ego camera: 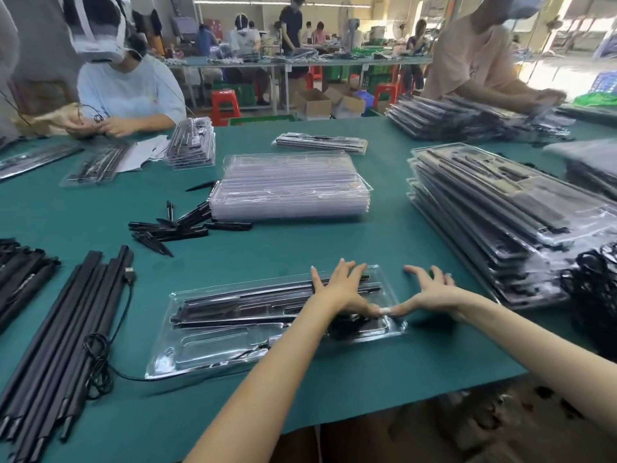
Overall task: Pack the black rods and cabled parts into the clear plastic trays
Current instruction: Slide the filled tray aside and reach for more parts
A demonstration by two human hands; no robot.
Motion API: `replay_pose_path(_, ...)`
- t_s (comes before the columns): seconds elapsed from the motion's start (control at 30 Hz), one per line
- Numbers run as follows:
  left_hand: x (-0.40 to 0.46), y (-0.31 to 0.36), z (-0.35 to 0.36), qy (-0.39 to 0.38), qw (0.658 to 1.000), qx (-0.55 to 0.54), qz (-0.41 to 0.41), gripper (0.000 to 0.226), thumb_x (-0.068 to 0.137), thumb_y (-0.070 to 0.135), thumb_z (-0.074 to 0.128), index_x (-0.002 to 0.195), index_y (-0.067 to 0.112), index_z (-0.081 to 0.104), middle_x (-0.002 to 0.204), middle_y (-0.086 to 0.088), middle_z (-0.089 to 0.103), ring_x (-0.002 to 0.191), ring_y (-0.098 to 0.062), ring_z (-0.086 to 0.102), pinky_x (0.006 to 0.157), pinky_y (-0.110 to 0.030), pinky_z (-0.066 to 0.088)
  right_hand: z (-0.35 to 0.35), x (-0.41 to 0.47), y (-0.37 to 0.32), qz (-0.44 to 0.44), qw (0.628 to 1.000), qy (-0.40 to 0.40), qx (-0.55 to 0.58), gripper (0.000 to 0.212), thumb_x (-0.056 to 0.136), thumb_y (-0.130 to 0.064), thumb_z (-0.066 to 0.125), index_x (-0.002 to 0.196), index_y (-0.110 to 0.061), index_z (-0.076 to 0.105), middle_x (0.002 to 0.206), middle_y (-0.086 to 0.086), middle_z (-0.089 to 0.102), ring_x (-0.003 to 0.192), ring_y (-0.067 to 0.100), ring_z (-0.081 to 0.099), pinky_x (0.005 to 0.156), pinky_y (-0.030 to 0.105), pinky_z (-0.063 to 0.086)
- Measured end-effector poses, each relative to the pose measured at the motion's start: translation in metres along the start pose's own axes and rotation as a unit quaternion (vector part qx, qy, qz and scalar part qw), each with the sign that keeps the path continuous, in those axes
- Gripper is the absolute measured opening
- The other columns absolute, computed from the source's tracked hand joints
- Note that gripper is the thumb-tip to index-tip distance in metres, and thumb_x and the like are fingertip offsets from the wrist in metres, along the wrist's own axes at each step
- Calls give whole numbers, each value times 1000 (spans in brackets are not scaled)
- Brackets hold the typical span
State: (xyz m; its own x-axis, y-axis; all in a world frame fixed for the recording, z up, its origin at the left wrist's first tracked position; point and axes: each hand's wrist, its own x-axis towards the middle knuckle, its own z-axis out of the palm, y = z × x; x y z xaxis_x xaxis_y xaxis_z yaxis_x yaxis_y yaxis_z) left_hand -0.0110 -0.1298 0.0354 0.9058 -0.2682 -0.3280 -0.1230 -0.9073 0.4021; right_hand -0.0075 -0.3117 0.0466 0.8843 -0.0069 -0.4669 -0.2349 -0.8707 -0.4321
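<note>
Step in hand: seating parts in the clear tray (187, 342) on the green table (334, 242); by the look of it, pressing a cabled part down at the tray's right end.
Left hand (340, 289): fingers spread, lying flat over the black rods (240, 305) already in the tray; thumb reaching right.
Right hand (430, 292): fingers spread and arched, just beyond the tray's right edge; thumb tip meeting the left thumb over the dark part beneath.
Grip: nothing pinched; both thumbs seem to press, though blur hides the exact contact.
Tray state: rods under the left fingers; nearer pockets, toward the wrists, mostly bare.
Supply: loose rods (66, 329) and a USB cable (127, 285) well left of the fingers; filled trays (500, 222) stacked beyond the right fingers.
Next move, judged: firm press until seated, then fetching parts for the bare pockets.
</note>
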Motion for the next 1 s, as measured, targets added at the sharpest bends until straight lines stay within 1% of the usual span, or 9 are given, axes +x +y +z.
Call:
replay_pose_path(0.13, -1, 4, 2, 18, 1000, 7, -8, 103, 75, 62, 65, 152, 26, 7, 159, 6, 2, 146, -10, -6, 105, -62, -20, 2, 8, 3, -7, 998, 11, -68, 117, 58, -55, 83, 149, -37, 11, 158, 15, -6, 145, 34, -10, 117, 53, 6)
replay_pose_path(0.23, -3, 2, 2, 28, 1000, 10, -2, 102, 75, 62, 65, 152, 27, 8, 159, 6, 4, 147, -10, -4, 107, -61, -18, -8, 14, -8, -66, 985, -1, -161, 128, 54, -58, 84, 149, -37, 1, 157, 16, -3, 144, 34, -7, 116, 55, 9)
replay_pose_path(0.37, -6, -1, -1, 35, 999, 8, 8, 101, 74, 60, 68, 152, 27, 13, 159, 3, 7, 147, -12, 1, 109, -61, -14, -20, 22, -40, -199, 911, 20, -361, 149, 37, -69, 83, 144, -46, -18, 155, 3, -29, 139, 28, -34, 101, 73, -10)
replay_pose_path(0.47, -4, 2, -10, 23, 999, 24, 4, 108, 70, 61, 72, 152, 24, 11, 159, -3, 7, 147, -21, 4, 110, -65, -5, -17, 26, -62, -272, 853, 18, -445, 153, 37, -65, 85, 141, -47, -25, 154, 1, -30, 139, 28, -34, 99, 73, -13)
replay_pose_path(0.53, 0, 8, -14, -3, 1000, 20, -11, 117, 67, 63, 73, 153, 23, 4, 159, -8, -4, 146, -26, -5, 107, -69, -4, -15, 29, -68, -291, 839, 13, -459, 153, 40, -60, 87, 142, -45, -26, 155, 0, -28, 140, 27, -32, 101, 72, -12)
replay_pose_path(0.6, 5, 14, -14, -17, 999, 11, -28, 123, 64, 68, 72, 153, 22, -1, 159, -11, -10, 146, -29, -11, 105, -71, -6, -15, 30, -65, -288, 847, 14, -446, 151, 44, -57, 87, 142, -43, -27, 156, 0, -26, 141, 25, -29, 103, 71, -10)
replay_pose_path(0.7, 10, 21, -8, -9, 998, 45, -35, 124, 64, 62, 76, 152, 21, 0, 158, -12, -2, 146, -31, -6, 106, -70, -4, -15, 29, -55, -264, 878, 14, -400, 152, 45, -53, 89, 142, -42, -28, 156, 1, -26, 141, 25, -28, 106, 69, -10)
replay_pose_path(0.83, 18, 29, -1, -13, 996, 56, -65, 122, 67, 53, 77, 152, 17, -3, 158, -11, -2, 146, -31, -6, 105, -71, -6, -9, 29, -52, -251, 882, 12, -399, 151, 47, -48, 90, 143, -41, -27, 156, 1, -26, 141, 24, -29, 104, 70, -9)
replay_pose_path(1.0, 21, 42, 7, 3, 993, 77, -90, 107, 72, 45, 71, 151, 15, 6, 155, -13, 5, 144, -32, 1, 102, -74, -6, -5, 32, -37, -272, 898, 30, -344, 122, 71, -37, 76, 143, -46, -22, 157, -2, -20, 142, 21, -26, 105, 73, -3)
